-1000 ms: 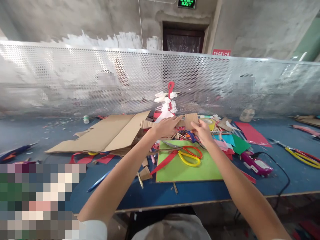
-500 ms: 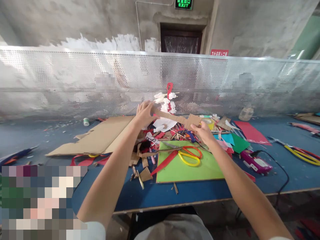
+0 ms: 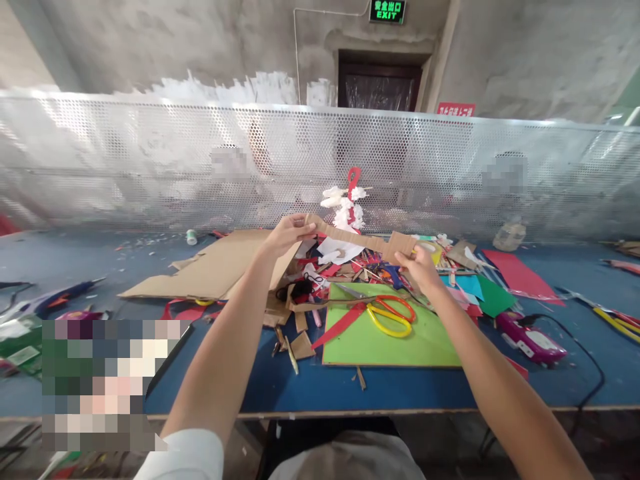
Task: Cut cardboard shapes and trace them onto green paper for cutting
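Note:
I hold a long brown cardboard strip (image 3: 357, 238) stretched between both hands above the blue table (image 3: 310, 390). My left hand (image 3: 287, 235) pinches its left end, raised over the scrap pile. My right hand (image 3: 423, 265) grips its wider right end, a little lower. Under the strip lie paper scraps (image 3: 345, 263) in red, white and brown. Yellow and orange scissors (image 3: 387, 312) rest on a green sheet (image 3: 400, 343) just in front of my right hand.
A large flat cardboard sheet (image 3: 215, 270) lies left of the pile. A pink glue gun (image 3: 525, 335) with a black cord sits at the right, near red and green paper (image 3: 515, 272). A white and red paper figure (image 3: 347, 203) stands before the perforated metal screen (image 3: 150, 167).
Both hands lifted the cardboard strip off the pile; my left hand rose and moved left, pulling the strip out straight. The view shifted slightly rightward across the frames.

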Motion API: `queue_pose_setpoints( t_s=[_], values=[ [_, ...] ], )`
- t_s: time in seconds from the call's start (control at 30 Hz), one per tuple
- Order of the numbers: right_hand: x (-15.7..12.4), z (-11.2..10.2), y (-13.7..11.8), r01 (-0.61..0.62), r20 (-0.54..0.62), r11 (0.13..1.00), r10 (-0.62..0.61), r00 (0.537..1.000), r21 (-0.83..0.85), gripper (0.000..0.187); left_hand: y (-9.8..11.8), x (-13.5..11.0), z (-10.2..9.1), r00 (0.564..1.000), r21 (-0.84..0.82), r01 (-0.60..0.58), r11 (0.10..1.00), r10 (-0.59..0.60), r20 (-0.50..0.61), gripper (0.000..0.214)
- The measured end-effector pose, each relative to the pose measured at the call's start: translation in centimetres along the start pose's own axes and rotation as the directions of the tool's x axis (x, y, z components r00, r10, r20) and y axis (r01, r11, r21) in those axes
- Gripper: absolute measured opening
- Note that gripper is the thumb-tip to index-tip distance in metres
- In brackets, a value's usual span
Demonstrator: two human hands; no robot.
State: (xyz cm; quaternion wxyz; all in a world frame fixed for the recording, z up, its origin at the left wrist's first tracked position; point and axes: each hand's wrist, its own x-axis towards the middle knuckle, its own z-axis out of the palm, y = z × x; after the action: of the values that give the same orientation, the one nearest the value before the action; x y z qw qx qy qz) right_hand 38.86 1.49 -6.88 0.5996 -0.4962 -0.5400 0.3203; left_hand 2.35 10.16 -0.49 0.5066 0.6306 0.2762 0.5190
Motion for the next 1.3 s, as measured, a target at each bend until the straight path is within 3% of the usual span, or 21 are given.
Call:
queue_pose_setpoints(
  t_s=[0.13,0.47,0.67,1.0,1.17,1.3],
  values=[
    [-0.4,0.3,-0.9,-0.072,0.005,0.995,0.072,0.997,0.061,0.033,0.2,0.2,0.1,0.999,0.004,0.015,1.0,-0.015,-0.04,0.036],
    [-0.3,0.2,-0.7,-0.095,-0.006,0.991,0.096,0.995,0.093,0.032,0.8,0.0,0.1,0.993,-0.056,0.097,0.994,-0.101,-0.062,0.022],
    [-0.3,-0.1,-0.7,-0.063,-0.033,0.996,0.066,0.997,0.07,0.036,0.9,0.2,0.1,0.995,0.096,-0.029,0.995,0.037,-0.092,0.031],
    [-0.4,-0.1,-1.1,-0.055,0.011,0.995,0.054,0.998,0.085,0.035,0.1,1.4,-0.1,0.977,0.173,-0.046,0.984,0.081,-0.198,0.025],
    [-0.4,0.0,-1.2,-0.051,-0.016,0.994,0.052,0.998,0.094,0.041,0.0,0.9,1.0,0.976,0.11,-0.062,0.992,0.083,-0.199,0.033],
    [-0.4,0.1,-1.4,-0.046,-0.025,0.993,0.049,0.998,0.106,0.043,-0.1,0.6,2.3,0.99,0.016,-0.044,0.999,0.046,-0.135,0.042]
  ],
)
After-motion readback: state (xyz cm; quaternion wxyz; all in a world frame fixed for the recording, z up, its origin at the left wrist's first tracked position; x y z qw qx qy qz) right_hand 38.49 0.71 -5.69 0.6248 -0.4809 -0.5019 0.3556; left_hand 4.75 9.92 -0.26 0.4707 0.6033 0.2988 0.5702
